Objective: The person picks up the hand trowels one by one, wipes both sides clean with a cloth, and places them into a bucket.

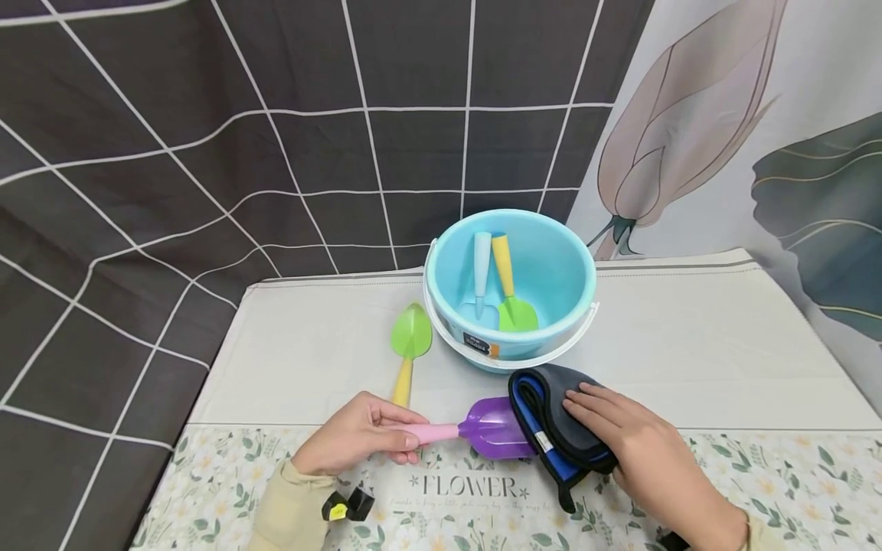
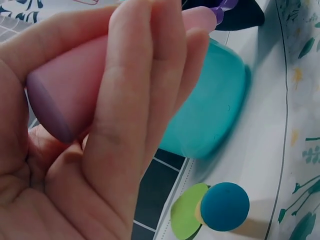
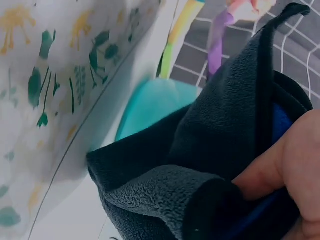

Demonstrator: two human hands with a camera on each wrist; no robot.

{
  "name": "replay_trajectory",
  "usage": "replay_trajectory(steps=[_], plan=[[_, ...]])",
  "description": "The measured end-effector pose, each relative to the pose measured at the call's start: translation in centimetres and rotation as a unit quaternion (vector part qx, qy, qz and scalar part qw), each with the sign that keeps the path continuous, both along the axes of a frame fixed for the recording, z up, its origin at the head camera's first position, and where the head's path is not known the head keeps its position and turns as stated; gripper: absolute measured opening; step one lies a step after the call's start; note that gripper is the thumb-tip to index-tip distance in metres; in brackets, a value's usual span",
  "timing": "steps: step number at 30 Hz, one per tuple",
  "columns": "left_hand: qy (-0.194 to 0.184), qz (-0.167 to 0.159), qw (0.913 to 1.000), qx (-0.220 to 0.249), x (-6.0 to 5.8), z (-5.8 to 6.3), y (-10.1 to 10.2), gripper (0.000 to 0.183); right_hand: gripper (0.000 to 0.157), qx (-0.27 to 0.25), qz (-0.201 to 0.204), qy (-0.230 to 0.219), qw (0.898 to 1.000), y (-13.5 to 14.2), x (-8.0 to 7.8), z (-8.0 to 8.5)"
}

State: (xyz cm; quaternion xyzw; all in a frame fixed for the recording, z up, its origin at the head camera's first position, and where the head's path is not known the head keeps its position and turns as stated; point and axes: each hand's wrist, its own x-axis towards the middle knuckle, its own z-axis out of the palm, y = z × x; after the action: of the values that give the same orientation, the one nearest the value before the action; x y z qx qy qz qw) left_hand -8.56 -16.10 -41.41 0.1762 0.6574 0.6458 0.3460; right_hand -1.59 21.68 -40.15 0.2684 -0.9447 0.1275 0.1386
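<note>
My left hand [image 1: 365,435] grips the pink handle of a toy shovel with a purple blade [image 1: 492,430]; in the left wrist view the fingers wrap round the handle [image 2: 75,95]. In my right hand [image 1: 641,436] is a folded cloth [image 1: 558,413], dark grey with blue inside and black edging. The cloth overlaps the far end of the purple blade in the head view. In the right wrist view the thumb presses into the cloth's fold [image 3: 215,125], and the other fingers are mostly hidden.
A light blue bucket [image 1: 441,264] with a white handle stands behind the hands, holding a blue shovel [image 1: 481,264] and a green-and-yellow one [image 1: 513,306]. Left of it lies a green toy trowel [image 1: 411,337] with a yellow handle. A floral cloth [image 1: 227,490] covers the table's near side.
</note>
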Motion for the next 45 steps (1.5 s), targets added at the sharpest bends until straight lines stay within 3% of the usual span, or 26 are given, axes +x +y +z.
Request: replay_trajectory(steps=[6, 12, 22, 27, 35, 42, 43, 45], plan=[[-0.021, 0.049, 0.9986, 0.0, 0.3, 0.2, 0.2, 0.038, 0.084, -0.04, -0.029, -0.015, 0.999, 1.4, 0.2, 0.7], [-0.012, 0.057, 0.9983, -0.003, 0.4, 0.3, 0.1, 0.04, 0.086, -0.056, -0.055, 0.006, 0.997, 2.7, 0.4, 1.1], [-0.022, 0.08, 0.9957, 0.042, 1.0, 0.2, 0.7, 0.041, 0.091, -0.125, -0.084, 0.023, 0.988, 2.7, 0.5, 1.8], [0.003, 0.083, 0.9955, 0.045, 1.2, 0.1, 1.1, 0.039, 0.093, -0.151, -0.081, 0.036, 0.985, 2.0, 0.5, 2.2], [0.014, 0.076, 0.996, 0.045, 1.3, -0.2, 1.5, 0.034, 0.069, -0.17, -0.054, 0.047, 0.983, 0.5, 0.1, 2.9], [0.031, 0.079, 0.9962, 0.023, 1.4, -0.1, 2.2, 0.029, 0.069, -0.188, -0.026, 0.045, 0.981, -0.7, -0.1, 3.3], [0.031, 0.082, 0.996, 0.018, 1.4, 0.0, 2.3, 0.029, 0.066, -0.19, -0.025, 0.043, 0.981, -0.8, -0.1, 3.3], [0.033, 0.089, 0.9955, 0.008, 1.5, 0.0, 2.5, 0.027, 0.044, -0.193, -0.025, 0.037, 0.98, -1.2, -0.1, 3.2]])
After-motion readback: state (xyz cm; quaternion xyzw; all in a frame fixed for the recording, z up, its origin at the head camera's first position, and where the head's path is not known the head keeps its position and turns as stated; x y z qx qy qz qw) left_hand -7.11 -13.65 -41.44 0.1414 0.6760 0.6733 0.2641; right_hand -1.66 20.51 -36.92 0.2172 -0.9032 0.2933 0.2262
